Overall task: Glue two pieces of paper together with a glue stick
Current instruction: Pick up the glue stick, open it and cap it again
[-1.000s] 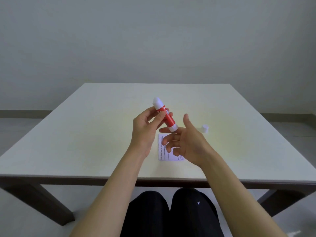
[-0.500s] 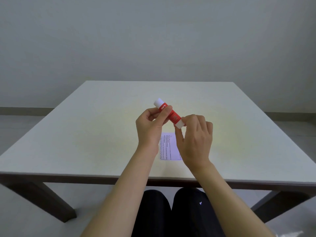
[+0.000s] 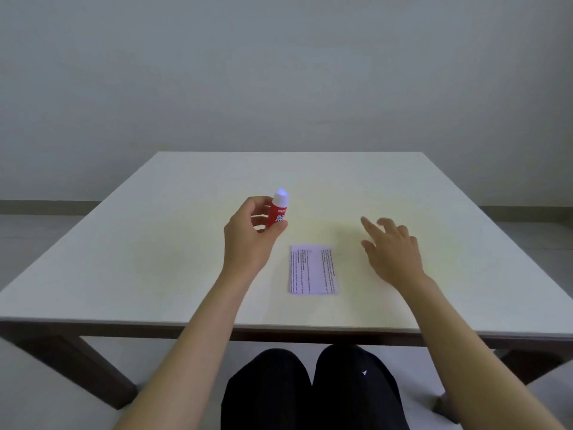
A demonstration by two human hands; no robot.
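A red glue stick (image 3: 277, 212) with a white top stands nearly upright in my left hand (image 3: 251, 237), held above the table left of the paper. A small white printed paper (image 3: 312, 269) lies flat on the white table (image 3: 155, 259) near the front edge, between my two hands. My right hand (image 3: 391, 250) hovers over the table to the right of the paper, fingers spread and holding nothing. The cap seen earlier on the table is hidden now, probably behind my right hand.
The table's front edge (image 3: 279, 327) runs just above my knees. A plain grey wall stands behind the table. Dark table legs (image 3: 93, 367) angle down at both front corners.
My right hand has let go of the glue stick's lower end and moved right, away from it. My left hand turned the stick from tilted to nearly upright and shifted left.
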